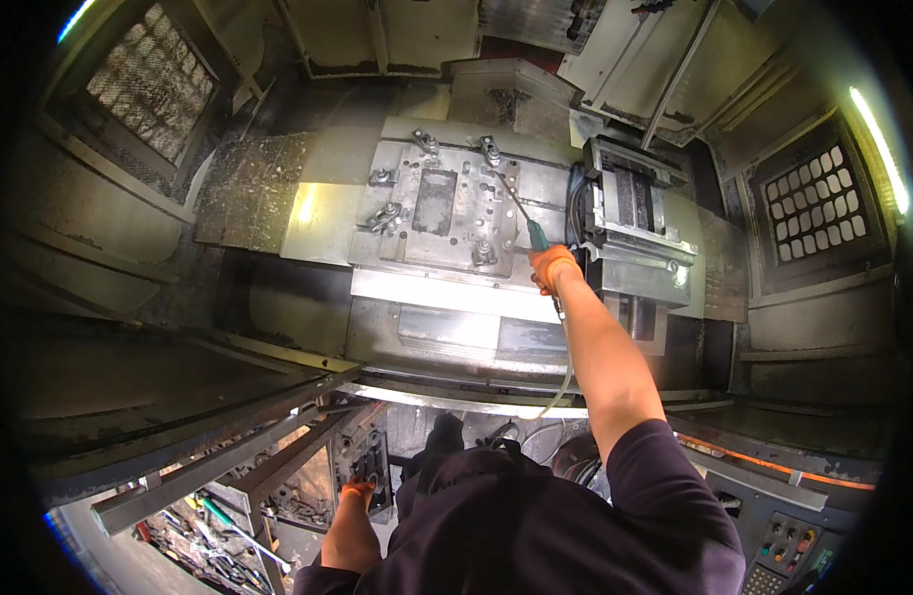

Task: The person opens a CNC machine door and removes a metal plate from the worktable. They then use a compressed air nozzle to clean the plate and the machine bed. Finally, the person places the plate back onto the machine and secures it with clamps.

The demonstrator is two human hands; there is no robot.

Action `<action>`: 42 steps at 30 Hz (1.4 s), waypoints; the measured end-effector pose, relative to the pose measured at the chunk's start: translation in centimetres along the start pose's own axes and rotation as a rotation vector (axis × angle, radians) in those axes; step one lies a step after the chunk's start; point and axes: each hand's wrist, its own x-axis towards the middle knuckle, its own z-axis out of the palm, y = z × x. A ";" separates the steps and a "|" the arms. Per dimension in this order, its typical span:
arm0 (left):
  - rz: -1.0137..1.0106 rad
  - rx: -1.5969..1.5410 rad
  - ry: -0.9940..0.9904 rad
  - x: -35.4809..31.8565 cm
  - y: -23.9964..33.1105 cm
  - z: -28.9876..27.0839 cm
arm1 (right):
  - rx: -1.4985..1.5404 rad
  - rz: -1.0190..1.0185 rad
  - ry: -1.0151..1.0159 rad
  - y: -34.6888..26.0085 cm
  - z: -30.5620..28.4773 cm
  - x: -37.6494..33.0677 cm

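My right hand (553, 270), in an orange glove, is wrapped around the green body of an air blow gun (537, 235). Its long thin nozzle points away and to the left, the tip close to a clamp at the upper right of a metal plate (402, 178). From below my fist a pale hose (568, 367) curves down toward me. The plate has a rectangular pocket and several holes, and several clamps (483, 253) hold its edges. Low on the left, my left hand (357, 489) is beside a dark metal block (362, 456); its fingers are too small to make out.
A machine vise (640, 213) stands just right of the plate. Machine walls with a mesh window (151, 84) and a slotted window (813, 203) enclose both sides. Loose tools (203, 545) lie at lower left. A control panel (784, 540) is at lower right.
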 end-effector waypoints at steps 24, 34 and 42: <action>0.036 0.007 -0.052 0.0 -1.0 1.1 | -0.325 -0.241 -0.023 -9.0 2.4 -2.6; 0.087 0.013 -0.045 1.8 -2.3 1.1 | -0.145 -0.145 -0.059 -9.6 2.7 -3.9; 0.099 0.008 -0.044 2.2 -1.5 2.6 | -0.159 -0.153 -0.087 -9.9 3.8 -6.2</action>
